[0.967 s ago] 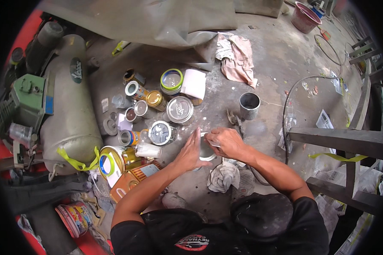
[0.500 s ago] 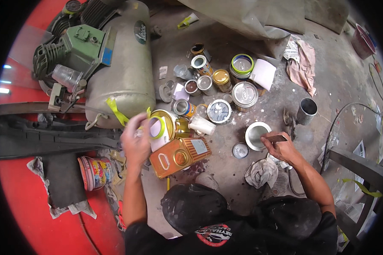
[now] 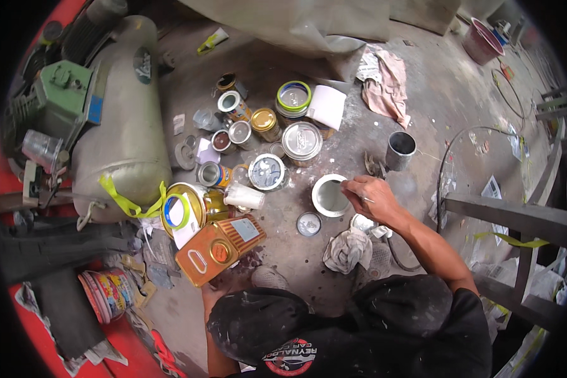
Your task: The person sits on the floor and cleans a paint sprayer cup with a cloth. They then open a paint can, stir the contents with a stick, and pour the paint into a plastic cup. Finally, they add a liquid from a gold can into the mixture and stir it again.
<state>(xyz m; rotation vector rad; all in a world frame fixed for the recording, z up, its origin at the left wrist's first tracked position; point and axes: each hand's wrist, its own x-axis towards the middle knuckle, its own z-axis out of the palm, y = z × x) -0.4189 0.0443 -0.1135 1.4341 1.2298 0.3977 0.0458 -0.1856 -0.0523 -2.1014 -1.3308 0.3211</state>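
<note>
Fingers (image 3: 358, 189) of right hand (image 3: 368, 196) pinching thin stick (image 3: 349, 186), forearm extended, over open can (image 3: 329, 196)

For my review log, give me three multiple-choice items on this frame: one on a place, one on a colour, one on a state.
1. Where is the right hand?
A. at the rim of the open white can
B. on the green compressor
C. on the pink bucket

2. What colour is the rectangular flat can lying on its side?
A. blue
B. orange
C. black

3. How does the small round lid lie?
A. sealed on a can
B. held in a hand
C. loose on the floor

Answers: A, its fingers meet that rim; B, its faces show orange; C, it lies apart beside the can.
</note>
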